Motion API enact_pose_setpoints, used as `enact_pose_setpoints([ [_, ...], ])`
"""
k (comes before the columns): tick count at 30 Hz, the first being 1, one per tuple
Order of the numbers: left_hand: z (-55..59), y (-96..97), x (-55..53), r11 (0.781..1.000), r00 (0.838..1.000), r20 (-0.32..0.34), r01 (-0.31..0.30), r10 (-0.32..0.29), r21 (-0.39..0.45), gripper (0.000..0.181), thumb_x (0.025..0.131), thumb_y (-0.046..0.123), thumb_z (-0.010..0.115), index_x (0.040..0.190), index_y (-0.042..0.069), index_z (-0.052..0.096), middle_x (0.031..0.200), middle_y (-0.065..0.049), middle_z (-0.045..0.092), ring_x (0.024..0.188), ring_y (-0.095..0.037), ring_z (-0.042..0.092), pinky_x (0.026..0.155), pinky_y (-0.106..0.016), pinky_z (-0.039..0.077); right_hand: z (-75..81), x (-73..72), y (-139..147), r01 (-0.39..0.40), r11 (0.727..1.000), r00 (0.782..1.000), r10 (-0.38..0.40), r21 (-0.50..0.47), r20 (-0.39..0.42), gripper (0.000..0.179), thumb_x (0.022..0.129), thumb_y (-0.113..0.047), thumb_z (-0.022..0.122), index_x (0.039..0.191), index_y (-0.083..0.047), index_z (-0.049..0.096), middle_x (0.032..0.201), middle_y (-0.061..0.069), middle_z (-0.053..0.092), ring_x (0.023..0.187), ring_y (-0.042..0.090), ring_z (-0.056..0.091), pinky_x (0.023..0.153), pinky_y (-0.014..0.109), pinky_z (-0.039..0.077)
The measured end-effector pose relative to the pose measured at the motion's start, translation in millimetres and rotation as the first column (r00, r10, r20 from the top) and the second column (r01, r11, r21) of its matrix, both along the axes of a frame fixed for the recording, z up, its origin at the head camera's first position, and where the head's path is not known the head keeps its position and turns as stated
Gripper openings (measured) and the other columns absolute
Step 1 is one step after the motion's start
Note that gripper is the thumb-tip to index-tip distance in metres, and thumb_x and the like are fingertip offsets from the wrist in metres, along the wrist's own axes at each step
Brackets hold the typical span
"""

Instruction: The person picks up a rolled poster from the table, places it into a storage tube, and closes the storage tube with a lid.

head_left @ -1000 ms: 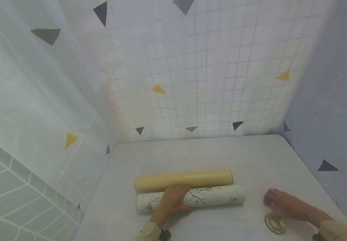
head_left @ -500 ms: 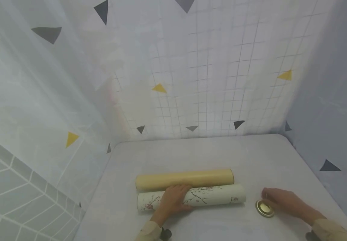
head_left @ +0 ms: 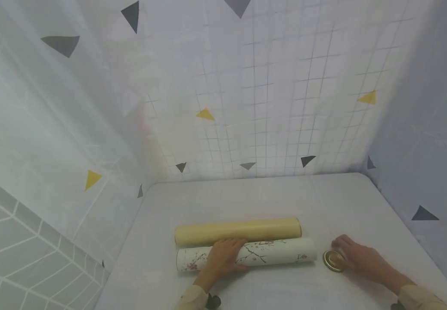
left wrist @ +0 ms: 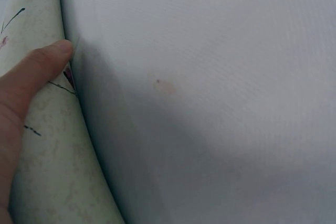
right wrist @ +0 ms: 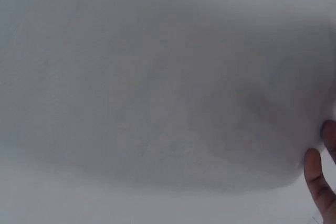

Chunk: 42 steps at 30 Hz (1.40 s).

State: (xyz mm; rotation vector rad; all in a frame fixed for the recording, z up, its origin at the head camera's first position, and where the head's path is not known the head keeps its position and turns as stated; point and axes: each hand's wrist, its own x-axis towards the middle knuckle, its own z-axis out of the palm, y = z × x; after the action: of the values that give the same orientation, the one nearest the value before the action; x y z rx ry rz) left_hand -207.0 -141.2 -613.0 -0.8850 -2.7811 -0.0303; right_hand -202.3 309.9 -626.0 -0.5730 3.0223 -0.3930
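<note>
Two long tubes lie side by side on the white table. The far one is a plain yellow tube (head_left: 239, 230); the near one is a white tube (head_left: 281, 253) printed with branches and red blossoms. My left hand (head_left: 223, 257) grips the white tube around its middle, fingers over the top. In the left wrist view the thumb (left wrist: 50, 59) lies along that tube's side. To the right of the tubes, my right hand (head_left: 361, 257) holds a round gold lid (head_left: 333, 261) with the thumb across it. Only fingertips (right wrist: 314, 169) show in the right wrist view; the lid is hidden there.
The table (head_left: 262, 196) has a pale cloth cover and rounded back corners. A translucent curtain (head_left: 285, 86) with grey and yellow triangles hangs behind it and along both sides. Tiles (head_left: 22, 249) show at the lower left.
The right hand and the gold lid have moved left, toward the white tube's right end, and slightly away from me. The left hand and both tubes stay in place.
</note>
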Motion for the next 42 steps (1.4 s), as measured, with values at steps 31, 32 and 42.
enact_pose_setpoints([
  [31,0.1,0.5,0.0,1.0,1.0,0.009,0.005,-0.005,0.01,0.085,0.074,0.073,0.076,0.141,0.025,0.055,0.135,0.011,0.07,0.117,-0.01,0.068,0.102,-0.031,0.057,5.0,-18.2,-17.4,-0.042,0.984,0.996,0.027,-0.172,-0.086,0.061,0.078,-0.007,0.084,0.131,-0.011,0.056,0.126,0.006,0.061,0.115,0.032,0.067,0.097,0.051,0.059],
  [32,0.5,0.6,0.2,1.0,1.0,0.01,0.005,-0.005,0.008,0.085,0.074,0.073,0.076,0.141,0.025,0.055,0.135,0.011,0.07,0.118,-0.01,0.068,0.103,-0.031,0.057,6.5,-19.6,-18.9,-0.058,0.982,0.994,0.039,-0.18,-0.105,0.061,0.076,-0.003,0.084,0.13,-0.01,0.057,0.124,0.005,0.061,0.113,0.031,0.067,0.096,0.05,0.059],
  [42,1.4,1.3,-0.3,1.0,1.0,0.011,0.0,0.0,0.001,0.085,0.074,0.074,0.074,0.141,0.025,0.055,0.134,0.01,0.07,0.117,-0.01,0.068,0.103,-0.031,0.056,12.4,-31.2,-29.9,-0.042,0.969,0.999,0.046,-0.243,0.01,0.037,0.089,0.001,0.071,0.122,-0.01,0.058,0.121,0.011,0.071,0.115,0.038,0.068,0.098,0.054,0.058],
])
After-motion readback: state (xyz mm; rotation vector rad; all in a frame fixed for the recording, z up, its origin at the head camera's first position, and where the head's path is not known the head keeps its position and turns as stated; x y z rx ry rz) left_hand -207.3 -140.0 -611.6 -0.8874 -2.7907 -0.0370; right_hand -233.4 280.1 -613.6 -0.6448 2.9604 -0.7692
